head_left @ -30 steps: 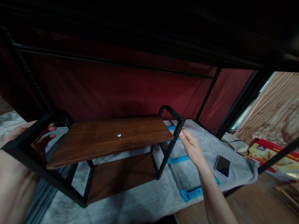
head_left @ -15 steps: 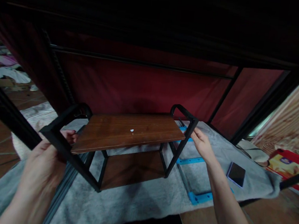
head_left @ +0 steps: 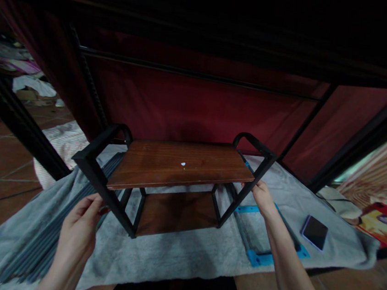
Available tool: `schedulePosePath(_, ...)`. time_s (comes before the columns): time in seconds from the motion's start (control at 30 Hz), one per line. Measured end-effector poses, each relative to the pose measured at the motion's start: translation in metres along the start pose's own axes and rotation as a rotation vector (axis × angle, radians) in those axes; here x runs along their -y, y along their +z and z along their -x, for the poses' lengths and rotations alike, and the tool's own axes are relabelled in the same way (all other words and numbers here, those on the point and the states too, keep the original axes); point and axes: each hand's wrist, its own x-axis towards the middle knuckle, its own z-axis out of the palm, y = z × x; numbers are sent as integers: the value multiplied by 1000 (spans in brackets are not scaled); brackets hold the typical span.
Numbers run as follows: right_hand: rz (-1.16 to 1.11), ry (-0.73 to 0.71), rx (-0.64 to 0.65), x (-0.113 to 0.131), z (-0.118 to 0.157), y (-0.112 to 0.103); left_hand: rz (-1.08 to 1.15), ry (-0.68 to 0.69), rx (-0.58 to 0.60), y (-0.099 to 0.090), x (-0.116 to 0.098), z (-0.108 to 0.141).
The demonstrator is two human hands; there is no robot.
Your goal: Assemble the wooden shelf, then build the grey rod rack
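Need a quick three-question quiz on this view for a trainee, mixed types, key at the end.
1. Fill in: the black-framed rack has ___ brown boards.
2. Where does the bundle of grey rods lie? A: on top of the rack; B: on the grey cloth, left of the rack; C: right of the rack.
3. Which is nearer the phone: the left grip or the right grip?

Key: 1, two; 2, B; 3, the right grip.

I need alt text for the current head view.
Left hand and right hand are at opposite ends of a brown-shelved, black-framed two-tier rack on gray cloth. Gray rods lie left of it; a blue-cornered frame and a phone lie right.
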Motion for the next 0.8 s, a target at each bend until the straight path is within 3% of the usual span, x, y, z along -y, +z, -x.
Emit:
schedulePosePath(0.17, -62, -9, 0, 14, -1, 4, 27, 34, 50, 5, -17, 6)
schedulePosePath(0.37, -148, 79, -92, 7, 4, 22, 73, -16, 17, 7, 1, 12)
schedulePosePath(0.5, -131, 96, -81, 6, 8, 25, 133, 75, 12, 9, -3, 26)
schedulePosePath(0.67, -127, 107, -71, 15, 10, 31, 170, 231, 142, 21, -15, 41)
schedulePosePath(0.8, -119, 104, -61, 17, 10, 35, 19, 324, 140, 25, -12, 42)
